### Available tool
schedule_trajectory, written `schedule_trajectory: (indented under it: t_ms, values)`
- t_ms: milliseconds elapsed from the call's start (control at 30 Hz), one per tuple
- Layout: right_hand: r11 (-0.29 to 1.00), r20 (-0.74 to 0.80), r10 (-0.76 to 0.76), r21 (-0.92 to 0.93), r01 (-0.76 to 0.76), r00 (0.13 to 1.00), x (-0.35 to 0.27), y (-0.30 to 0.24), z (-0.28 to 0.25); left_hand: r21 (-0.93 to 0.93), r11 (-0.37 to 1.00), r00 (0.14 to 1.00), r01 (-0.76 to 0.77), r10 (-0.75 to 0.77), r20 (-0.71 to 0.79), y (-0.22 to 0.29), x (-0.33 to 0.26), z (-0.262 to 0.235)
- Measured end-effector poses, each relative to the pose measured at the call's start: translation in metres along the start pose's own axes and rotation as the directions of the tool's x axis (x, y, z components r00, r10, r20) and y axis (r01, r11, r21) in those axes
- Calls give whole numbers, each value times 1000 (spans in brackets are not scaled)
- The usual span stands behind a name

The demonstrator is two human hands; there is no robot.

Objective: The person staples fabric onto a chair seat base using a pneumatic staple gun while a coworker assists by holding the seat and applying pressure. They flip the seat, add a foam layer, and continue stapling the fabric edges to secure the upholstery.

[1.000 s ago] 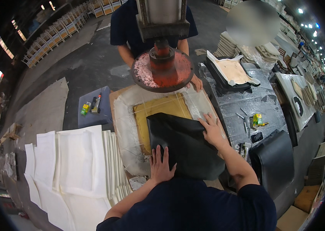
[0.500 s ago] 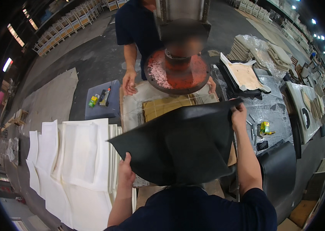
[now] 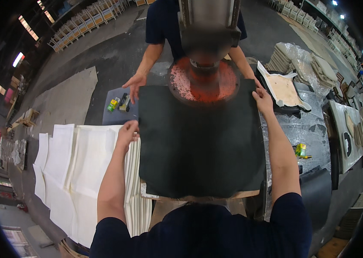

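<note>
A large black leather-like sheet (image 3: 198,155) lies spread over the work board (image 3: 244,195), which shows only along its near edge. My left hand (image 3: 128,133) is at the sheet's left edge, fingers curled against it. Near the far right corner, my right hand (image 3: 263,102) grips the sheet's edge between thumb and fingers. Above the sheet's far part hangs a round red press plate (image 3: 205,81) with worn paint. Opposite me stands a co-worker, whose one open hand (image 3: 135,84) is by the far left corner; the other reaches the far right corner, partly hidden.
Stacked white padded sheets (image 3: 91,172) lie on the left. A grey-blue seat (image 3: 117,96) holds a small yellow-green box and tools. To the right, a plastic-covered table (image 3: 293,124) carries a partly covered seat panel (image 3: 282,88) and another small box. Black sheets (image 3: 314,193) hang at its near end.
The black sheet has come down from a lifted, slanted position to lie flat, covering the tan piece. My left hand moved up along its left edge. The co-worker's hands moved toward its far corners.
</note>
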State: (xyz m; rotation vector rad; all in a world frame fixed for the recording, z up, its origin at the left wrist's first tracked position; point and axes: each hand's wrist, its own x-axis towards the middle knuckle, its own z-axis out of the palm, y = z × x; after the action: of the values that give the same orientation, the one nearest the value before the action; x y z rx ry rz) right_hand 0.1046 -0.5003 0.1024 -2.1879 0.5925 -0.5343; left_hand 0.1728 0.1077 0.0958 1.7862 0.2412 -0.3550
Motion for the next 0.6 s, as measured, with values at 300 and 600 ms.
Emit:
schedule_trajectory:
  t_ms: [300,600]
  values:
    - [854,264,429,192,-483,864,-219,96,-49,-55,973,972,224,-227,-58,-134,-134,-28]
    - [904,123,350,215,-369,929,-254,88,-44,-2,998,997,-61,60,-44,-116,-111,-28]
